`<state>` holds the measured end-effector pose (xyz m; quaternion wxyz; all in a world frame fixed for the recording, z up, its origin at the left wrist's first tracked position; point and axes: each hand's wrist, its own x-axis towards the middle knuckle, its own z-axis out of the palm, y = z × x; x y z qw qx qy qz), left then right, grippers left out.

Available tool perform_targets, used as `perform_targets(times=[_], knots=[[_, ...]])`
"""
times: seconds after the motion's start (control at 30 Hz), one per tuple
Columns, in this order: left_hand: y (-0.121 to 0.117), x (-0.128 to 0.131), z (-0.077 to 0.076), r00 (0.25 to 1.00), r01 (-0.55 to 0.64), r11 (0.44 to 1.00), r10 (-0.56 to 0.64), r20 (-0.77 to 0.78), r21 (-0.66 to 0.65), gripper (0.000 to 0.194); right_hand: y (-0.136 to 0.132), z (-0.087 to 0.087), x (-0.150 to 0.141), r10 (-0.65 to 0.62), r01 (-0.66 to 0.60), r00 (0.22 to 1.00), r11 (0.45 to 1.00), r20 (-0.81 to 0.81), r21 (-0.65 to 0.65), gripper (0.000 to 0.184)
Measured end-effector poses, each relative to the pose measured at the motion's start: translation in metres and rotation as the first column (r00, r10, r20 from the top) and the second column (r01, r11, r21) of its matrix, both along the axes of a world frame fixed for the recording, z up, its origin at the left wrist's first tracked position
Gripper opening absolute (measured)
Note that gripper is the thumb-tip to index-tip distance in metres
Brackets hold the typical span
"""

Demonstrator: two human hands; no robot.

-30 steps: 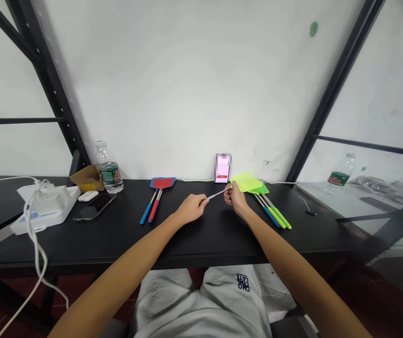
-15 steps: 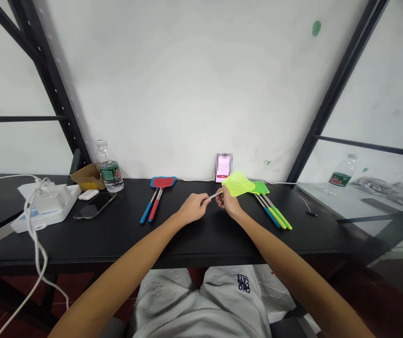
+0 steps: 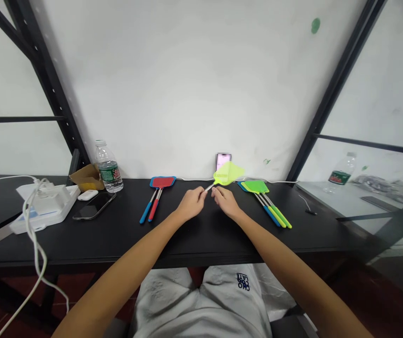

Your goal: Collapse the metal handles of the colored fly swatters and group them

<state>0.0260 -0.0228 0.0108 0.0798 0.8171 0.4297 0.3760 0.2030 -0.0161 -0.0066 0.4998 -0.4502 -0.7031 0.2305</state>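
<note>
My left hand [image 3: 191, 204] is closed around the lower part of a yellow-green fly swatter [image 3: 228, 173]. A short piece of its metal shaft shows beyond my fingers, and the mesh head tilts up to the right, partly covering the lit phone. Just right of the shaft, my right hand [image 3: 225, 201] has its fingers curled in, with nothing visible in them. To the left lie a blue fly swatter [image 3: 146, 212] and a red fly swatter [image 3: 154, 210], heads overlapping. On the right, blue, yellow and green fly swatters [image 3: 259, 186] lie fanned together, handles toward me.
A phone [image 3: 223, 159] leans against the wall. At left are a water bottle [image 3: 109, 171], a cardboard box [image 3: 87, 177], a white case [image 3: 88, 195], a dark phone [image 3: 94, 206] and a power strip [image 3: 58, 211] with cables. A short cable [image 3: 310, 212] lies at right.
The yellow-green swatter's head has swung left and turned more edge-on. My right hand has come away from the base of its head; my left hand has moved slightly left and up.
</note>
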Motion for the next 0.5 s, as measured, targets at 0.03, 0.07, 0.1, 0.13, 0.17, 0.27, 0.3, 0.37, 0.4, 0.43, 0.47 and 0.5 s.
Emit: perform_targets(times=[0.03,0.07,0.1,0.13,0.17,0.27,0.3,0.37,0.4,0.43,0.47,0.5], knots=[[0.002,-0.003,0.002,0.997,-0.078,0.997,0.078,0.011,0.01,0.026,0.002,0.001,0.004,-0.052,0.051,0.997,0.998,0.05,0.029,0.046],[0.004,-0.007,0.005,0.987,-0.161,0.987,0.161,0.019,0.018,0.026,0.005,0.002,0.01,-0.122,0.118,0.989,0.992,0.087,0.049,0.045],[0.007,-0.012,0.007,0.97,-0.245,0.969,0.244,0.015,0.026,0.027,0.009,0.003,0.017,-0.192,0.186,0.973,0.981,0.127,0.061,0.044],[0.01,-0.017,0.009,0.944,-0.329,0.944,0.329,0.007,0.035,0.028,0.013,0.004,0.025,-0.267,0.258,0.951,0.963,0.158,0.076,0.042],[0.012,-0.022,0.012,0.918,-0.397,0.917,0.397,-0.007,0.049,0.03,0.017,0.006,0.034,-0.341,0.331,0.92,0.94,0.194,0.084,0.039],[0.019,-0.038,0.017,0.84,-0.533,0.845,0.534,-0.101,0.033,0.034,0.026,0.013,0.063,-0.555,0.554,0.752,0.824,0.354,0.115,0.032],[0.021,-0.044,0.019,0.813,-0.568,0.822,0.567,-0.134,0.032,0.035,0.027,0.015,0.072,-0.628,0.634,0.663,0.76,0.407,0.141,0.03],[0.024,-0.054,0.023,0.778,-0.609,0.793,0.598,-0.191,0.002,0.036,0.028,0.017,0.088,-0.703,0.766,0.503,0.632,0.503,0.117,0.032],[0.025,-0.059,0.025,0.768,-0.624,0.781,0.608,-0.201,-0.022,0.038,0.028,0.018,0.095,-0.725,0.82,0.437,0.564,0.532,0.094,0.038],[0.026,-0.064,0.026,0.757,-0.64,0.766,0.619,-0.207,-0.051,0.039,0.027,0.018,0.1,-0.73,0.86,0.393,0.507,0.559,0.057,0.045],[0.028,-0.069,0.027,0.747,-0.655,0.75,0.628,-0.217,-0.084,0.039,0.027,0.018,0.105,-0.725,0.883,0.37,0.469,0.581,0.022,0.051],[0.029,-0.073,0.028,0.736,-0.67,0.733,0.636,-0.233,-0.118,0.038,0.026,0.017,0.108,-0.718,0.899,0.358,0.439,0.597,-0.011,0.055]])
